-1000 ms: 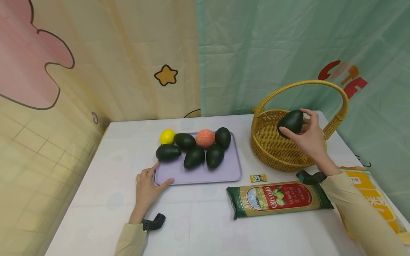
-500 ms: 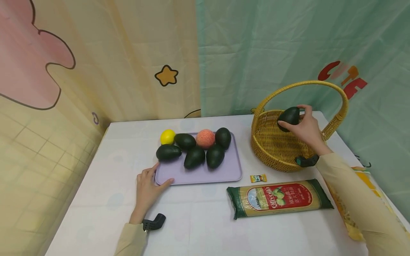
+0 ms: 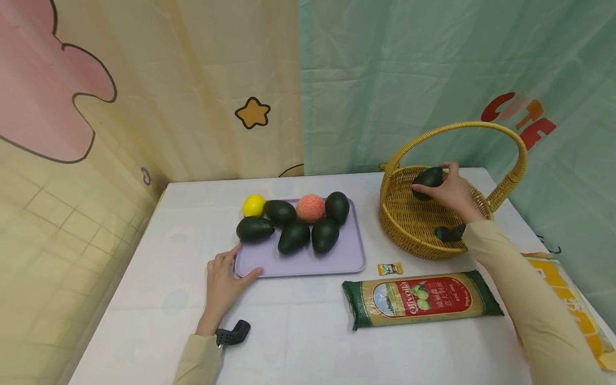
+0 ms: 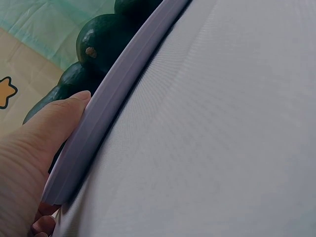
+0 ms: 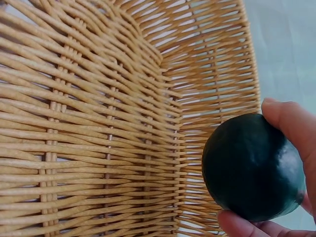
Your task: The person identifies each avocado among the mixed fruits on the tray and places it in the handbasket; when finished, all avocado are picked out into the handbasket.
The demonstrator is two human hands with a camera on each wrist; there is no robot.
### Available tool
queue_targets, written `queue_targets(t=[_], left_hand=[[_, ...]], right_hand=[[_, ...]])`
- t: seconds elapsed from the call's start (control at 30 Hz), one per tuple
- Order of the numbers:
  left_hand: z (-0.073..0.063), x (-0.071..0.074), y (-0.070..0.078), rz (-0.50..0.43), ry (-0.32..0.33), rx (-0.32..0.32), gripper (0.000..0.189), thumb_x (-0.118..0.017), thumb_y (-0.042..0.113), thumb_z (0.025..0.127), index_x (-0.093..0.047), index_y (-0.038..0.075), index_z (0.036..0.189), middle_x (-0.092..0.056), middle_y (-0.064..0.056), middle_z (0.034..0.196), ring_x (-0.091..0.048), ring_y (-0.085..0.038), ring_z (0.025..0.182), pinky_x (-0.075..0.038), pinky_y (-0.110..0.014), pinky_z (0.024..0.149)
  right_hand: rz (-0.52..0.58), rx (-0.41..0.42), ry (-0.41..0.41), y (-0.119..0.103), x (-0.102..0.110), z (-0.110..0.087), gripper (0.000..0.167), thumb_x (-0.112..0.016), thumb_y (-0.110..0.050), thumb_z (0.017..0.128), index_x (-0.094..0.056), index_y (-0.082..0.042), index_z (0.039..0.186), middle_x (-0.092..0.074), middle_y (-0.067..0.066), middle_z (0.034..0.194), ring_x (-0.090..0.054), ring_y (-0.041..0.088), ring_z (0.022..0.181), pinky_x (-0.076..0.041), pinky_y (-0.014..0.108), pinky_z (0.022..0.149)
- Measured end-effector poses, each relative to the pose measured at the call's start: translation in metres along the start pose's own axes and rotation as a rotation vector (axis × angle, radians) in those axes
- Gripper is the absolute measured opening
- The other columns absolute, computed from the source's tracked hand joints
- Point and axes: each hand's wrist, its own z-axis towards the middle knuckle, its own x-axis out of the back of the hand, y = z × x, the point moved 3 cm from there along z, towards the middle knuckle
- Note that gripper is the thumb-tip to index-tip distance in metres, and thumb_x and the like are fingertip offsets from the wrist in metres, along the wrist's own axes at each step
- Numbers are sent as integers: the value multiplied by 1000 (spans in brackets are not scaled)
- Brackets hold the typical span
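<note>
In the head view, my right hand (image 3: 454, 191) holds a dark green avocado (image 3: 427, 183) inside the far part of the wicker basket (image 3: 409, 240). The right wrist view has the avocado (image 5: 252, 168) between thumb and fingers, close to the woven side wall. My left hand (image 3: 224, 283) grips the front left corner of a lilac tray (image 3: 303, 266). In the left wrist view, the thumb lies along the tray's rim (image 4: 111, 98), with fingertips curled below the corner. On the tray sit several avocados (image 3: 294, 236), a yellow lemon-like ball (image 3: 253, 205) and a bumpy coral-coloured ball (image 3: 310, 208).
The basket's tall handle (image 3: 457, 125) arches above the right hand. A small candy packet (image 3: 390, 268) lies between tray and basket. Nearer the front is a long Olivoilà pasta bag (image 3: 423, 300). A yellow bag (image 3: 568, 305) lies at the right, partly under the sleeve. Curtains hang behind.
My right hand has carried the avocado a little left and then down into the basket, still gripping it. The left hand stays at the tray corner.
</note>
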Motion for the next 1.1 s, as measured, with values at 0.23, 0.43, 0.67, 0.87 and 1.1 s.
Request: queue_targets(t=[0.23,0.43,0.67,0.87,1.1], left_hand=[[0,1,2,1,-12,10,84,-81,43,71,-47,7,139,-48,-18,118,-35,-34,101,-28,-40,80],[0,1,2,6,-14,10,84,-81,44,71,-47,8,139,-48,-19,118,-35,-33,100,-27,-40,79],[0,2,2,4,-15,12,84,-81,44,71,-47,8,139,-48,-19,118,-35,-33,100,-28,-40,80],[0,1,2,7,-16,3,85,-81,45,71,-47,7,140,-48,-18,118,-35,-33,100,-28,-39,79],[1,0,1,9,-8,7,85,-82,44,71,-47,7,139,-48,-19,117,-35,-33,100,-28,-40,79]], right_hand=[[14,-20,-11,6,-10,7,93,-71,-49,80,-20,4,138,-42,40,114,-48,50,95,-39,58,76],[24,-57,-25,10,-17,11,93,-70,-50,81,-20,6,136,-39,42,120,-44,52,103,-37,59,82],[19,-109,-55,11,-22,11,92,-67,-53,81,-21,6,134,-39,42,117,-45,49,99,-37,57,81],[7,-136,-65,15,-26,13,95,-64,-57,82,-18,7,137,-38,44,114,-45,50,96,-38,57,80],[30,-158,-69,15,-28,14,96,-57,-58,86,-15,8,141,-33,46,123,-42,54,105,-37,59,85]])
